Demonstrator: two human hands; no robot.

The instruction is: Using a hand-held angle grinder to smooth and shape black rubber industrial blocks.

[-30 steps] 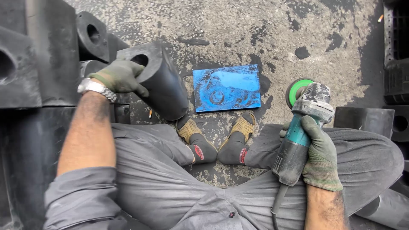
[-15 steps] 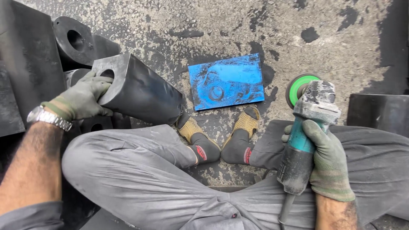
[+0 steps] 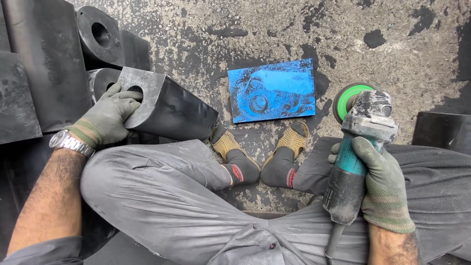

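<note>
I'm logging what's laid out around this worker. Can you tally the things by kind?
Black blocks with a hole: 3, one in the left hand
Angle grinder, in the right hand: 1
Blue slab: 1
Total: 5

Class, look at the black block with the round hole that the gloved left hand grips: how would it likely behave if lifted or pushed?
The black block looks thick and solid, so probably heavy and stiff. Its flat faces suggest it would slide or tip, not roll. The left hand hooks fingers into the hole, hinting the smooth sides give little grip.
</note>
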